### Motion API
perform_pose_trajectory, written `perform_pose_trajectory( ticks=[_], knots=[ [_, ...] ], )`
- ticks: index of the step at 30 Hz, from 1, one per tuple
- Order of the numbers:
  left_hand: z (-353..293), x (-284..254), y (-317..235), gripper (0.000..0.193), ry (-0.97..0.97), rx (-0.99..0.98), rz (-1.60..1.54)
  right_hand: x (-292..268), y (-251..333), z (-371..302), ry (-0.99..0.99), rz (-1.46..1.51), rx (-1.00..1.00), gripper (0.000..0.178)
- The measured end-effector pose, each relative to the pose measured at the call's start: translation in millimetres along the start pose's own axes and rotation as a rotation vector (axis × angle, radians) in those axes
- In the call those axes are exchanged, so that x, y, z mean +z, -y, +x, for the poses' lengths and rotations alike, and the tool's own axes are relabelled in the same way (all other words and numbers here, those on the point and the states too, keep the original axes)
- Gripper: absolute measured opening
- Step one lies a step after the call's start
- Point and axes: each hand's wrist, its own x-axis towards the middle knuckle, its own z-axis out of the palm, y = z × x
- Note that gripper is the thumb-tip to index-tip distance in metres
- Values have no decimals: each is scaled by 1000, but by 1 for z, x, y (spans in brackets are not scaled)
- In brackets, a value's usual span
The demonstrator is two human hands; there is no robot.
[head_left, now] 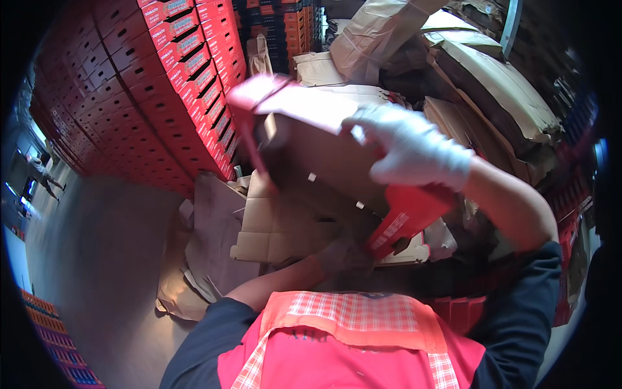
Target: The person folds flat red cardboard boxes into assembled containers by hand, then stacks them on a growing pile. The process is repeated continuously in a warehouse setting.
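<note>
A red cardboard box point(317, 107) with a plain brown inside is tilted up in front of me, its open side turned toward me and its far left end smeared by motion. On its upper right edge my right hand point(414, 142), in a pale glove, is closed with the fingers curled over the rim. Low down in shadow, my left hand point(346, 256) is against the box's lower edge. Its fingers are too dark and blurred to make out. Behind and under the box lies a flat brown cardboard sheet point(269, 227).
A tall stack of red cartons point(149, 97) rises at the left. Brown paper sacks point(382, 35) and folded cardboard point(499, 84) are heaped at the back and right. More cardboard point(217, 227) leans low on the left. Coloured crates point(58, 343) stand at the lower left; a person point(44, 174) is far off.
</note>
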Motion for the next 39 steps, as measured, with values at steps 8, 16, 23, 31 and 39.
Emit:
perform_pose_trajectory(
  ticks=[8, 16, 23, 31, 39],
  knots=[
    [-135, 139, -99, 91, -525, 1694, 2045, 26, -47, 13, -532, -58, 194, 28],
    [-102, 173, -190, 71, -228, 1177, 2008, 0, -36, -33, -565, -30, 330, 22],
    [-103, 168, -187, 77, -287, 1202, 2088, -18, -58, -30, -227, -205, 55, 31],
    [-91, 154, -172, 88, -360, 1440, 1938, 17, -69, 24, -87, -281, 233, 27],
    [-94, 123, -196, 49, 240, 1482, 535, 25, -11, 13, -187, -142, -266, 64]
  ],
)
